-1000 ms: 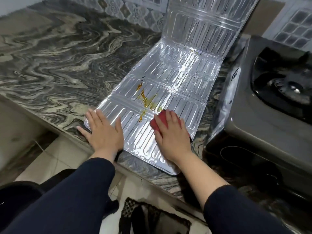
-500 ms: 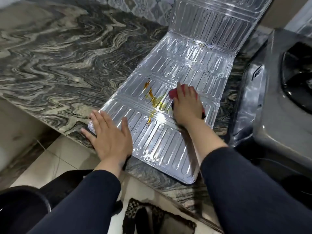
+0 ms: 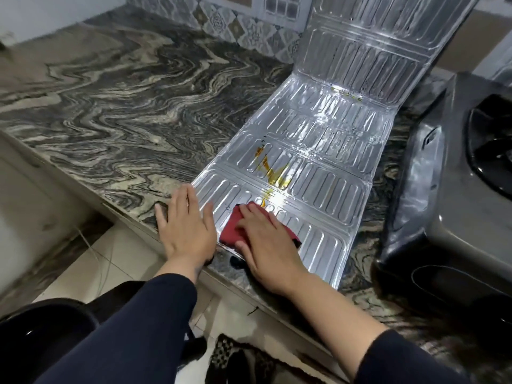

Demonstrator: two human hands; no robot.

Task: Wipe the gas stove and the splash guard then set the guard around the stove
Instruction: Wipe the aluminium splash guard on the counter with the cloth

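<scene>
Foil splash guard point(image 3: 318, 173) lies flat on the marbled countertop point(image 3: 110, 106), ribbed panels running away from the counter's front edge; its far panel is folded up against the tiled wall point(image 3: 235, 26) and cut off at the top of frame. Left hand point(image 3: 185, 225) is flat, fingers spread wide, palm down over the guard's near-left corner and the counter edge (not gripping anything). Right hand point(image 3: 266, 248) is also flat, fingers extended and close together, pressing a red cloth point(image 3: 232, 228) onto the nearest panel; most of the cloth is hidden under the palm, a dark bit sticks out on the right side. Yellow-orange grease streaks point(image 3: 274, 170) sit on the second panel, just beyond the cloth, with a small smear touching its far edge. Gas stove point(image 3: 443, 217) is at right, just beside the guard, partly out of frame; burner area is dark and hard to read. Dark sleeves point(image 3: 133, 328) cover both forearms.
</scene>
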